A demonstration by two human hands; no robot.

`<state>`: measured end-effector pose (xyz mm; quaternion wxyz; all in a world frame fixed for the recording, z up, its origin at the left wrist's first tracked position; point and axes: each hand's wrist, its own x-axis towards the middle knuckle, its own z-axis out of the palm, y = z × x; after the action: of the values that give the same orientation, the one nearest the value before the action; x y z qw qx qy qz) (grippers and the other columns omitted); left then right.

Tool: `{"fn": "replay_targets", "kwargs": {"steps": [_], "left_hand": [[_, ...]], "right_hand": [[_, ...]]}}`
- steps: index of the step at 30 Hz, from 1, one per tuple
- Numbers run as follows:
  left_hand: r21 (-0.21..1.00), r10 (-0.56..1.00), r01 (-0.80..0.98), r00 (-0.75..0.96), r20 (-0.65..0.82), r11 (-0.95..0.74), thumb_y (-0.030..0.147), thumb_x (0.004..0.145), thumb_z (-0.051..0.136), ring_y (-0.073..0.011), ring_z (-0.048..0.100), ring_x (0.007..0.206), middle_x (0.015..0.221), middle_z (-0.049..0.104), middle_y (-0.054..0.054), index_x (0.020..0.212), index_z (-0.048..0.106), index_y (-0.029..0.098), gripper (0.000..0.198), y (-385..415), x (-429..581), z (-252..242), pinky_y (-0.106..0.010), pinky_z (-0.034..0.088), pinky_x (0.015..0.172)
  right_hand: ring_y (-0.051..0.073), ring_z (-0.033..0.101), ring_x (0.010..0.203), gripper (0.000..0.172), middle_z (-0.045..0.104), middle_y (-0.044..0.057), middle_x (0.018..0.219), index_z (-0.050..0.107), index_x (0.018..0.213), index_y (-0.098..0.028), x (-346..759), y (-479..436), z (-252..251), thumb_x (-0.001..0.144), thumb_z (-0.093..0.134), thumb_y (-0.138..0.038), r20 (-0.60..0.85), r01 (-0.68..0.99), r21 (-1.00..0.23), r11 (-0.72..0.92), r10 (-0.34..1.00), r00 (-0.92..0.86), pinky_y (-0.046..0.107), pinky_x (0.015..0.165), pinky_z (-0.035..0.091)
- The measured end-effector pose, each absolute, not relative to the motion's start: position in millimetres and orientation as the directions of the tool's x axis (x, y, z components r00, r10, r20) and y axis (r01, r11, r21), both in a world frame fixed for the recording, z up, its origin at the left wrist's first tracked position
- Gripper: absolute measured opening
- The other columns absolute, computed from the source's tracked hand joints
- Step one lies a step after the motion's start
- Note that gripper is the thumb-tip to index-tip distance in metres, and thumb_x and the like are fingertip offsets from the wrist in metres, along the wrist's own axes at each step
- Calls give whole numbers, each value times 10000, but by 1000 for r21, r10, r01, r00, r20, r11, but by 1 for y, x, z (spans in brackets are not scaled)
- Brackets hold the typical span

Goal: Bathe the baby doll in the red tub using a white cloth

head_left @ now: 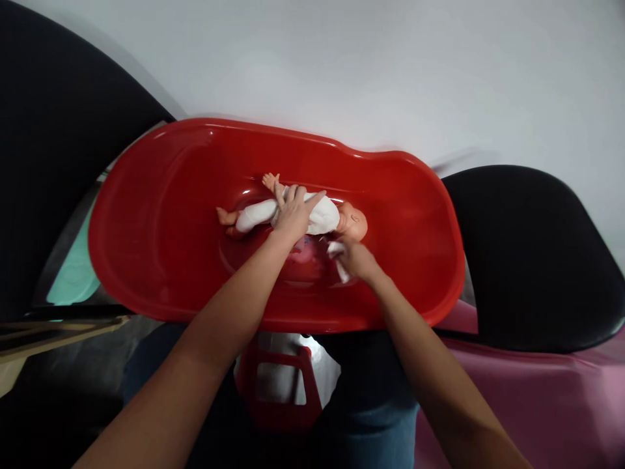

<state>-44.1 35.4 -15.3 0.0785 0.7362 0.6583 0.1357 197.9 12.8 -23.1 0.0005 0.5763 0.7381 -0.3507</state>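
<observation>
A baby doll (pixel 325 215) in white clothing lies in a red baby bathtub (pixel 161 221), its head to the right and its bare feet to the left. Across the doll's torso lies my left hand (pixel 294 212), thumb apart from the fingers, gripping the body. My right hand (pixel 359 259) is closed on a white cloth (pixel 338 260) just below the doll's head, slightly blurred. A little water with a coloured print under it shows at the tub's bottom. The doll's face is turned mostly out of sight.
Black chairs stand left (pixel 63 130) and right (pixel 537 260) of the tub, close by its ends. Behind is a pale wall (pixel 342 65). Below the tub, a red stool (pixel 283 391) shows between my legs. Pink material (pixel 532 397) covers the lower right.
</observation>
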Motion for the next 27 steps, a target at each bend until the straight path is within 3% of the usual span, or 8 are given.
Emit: {"fn": "replay_targets", "kwargs": {"steps": [3,6,11,14,20,27], "left_hand": [[307,990,943,100,100,-126,262,943,852,-404,424,1500,1489,564,-154,1703,483,374,852,36,-44,-16,-722,19,1325],[314,990,941,99,97,-125,246,938,854,-408,418,1509,1504,558,-157,1703,481,369,860,37,-44,-18,-718,11,1326],[297,992,948,96,78,-115,268,945,854,-408,422,1511,1526,559,-148,1709,462,374,866,36,-44,-17,-711,29,1329],[310,993,944,95,71,-112,289,945,858,-420,413,1519,1536,553,-158,1709,464,360,862,35,-44,-14,-718,38,1328],[341,995,935,87,41,-96,375,939,867,-463,377,1542,1579,530,-166,1732,418,372,911,34,-43,-13,-744,22,1318],[306,995,947,89,46,-99,293,954,833,-429,398,1530,1552,536,-161,1731,426,362,880,35,-44,-15,-711,13,1334]], "right_hand": [[282,710,1093,449,747,142,1232,660,1347,-182,213,30,-10,925,638,-332,-49,780,-625,-24,999,-8,438,1001,557],[288,668,1185,456,685,180,1319,622,1388,-167,204,41,-14,975,553,-347,180,754,-656,29,977,119,475,1079,525],[323,621,1215,550,573,177,1427,577,1549,-260,171,43,-29,1003,553,-326,25,884,-451,124,992,-126,479,1003,547],[345,604,1227,546,537,195,1421,539,1590,-259,169,45,-32,1051,500,-337,-2,924,-373,82,996,-89,491,976,550],[328,647,1109,505,543,203,1354,556,1511,-200,186,55,-38,1078,449,-438,-19,879,-466,-98,995,101,507,943,550],[349,669,1128,472,548,214,1343,606,1394,-170,194,66,-47,1062,446,-464,-93,813,-487,-320,944,316,532,997,547]]}}
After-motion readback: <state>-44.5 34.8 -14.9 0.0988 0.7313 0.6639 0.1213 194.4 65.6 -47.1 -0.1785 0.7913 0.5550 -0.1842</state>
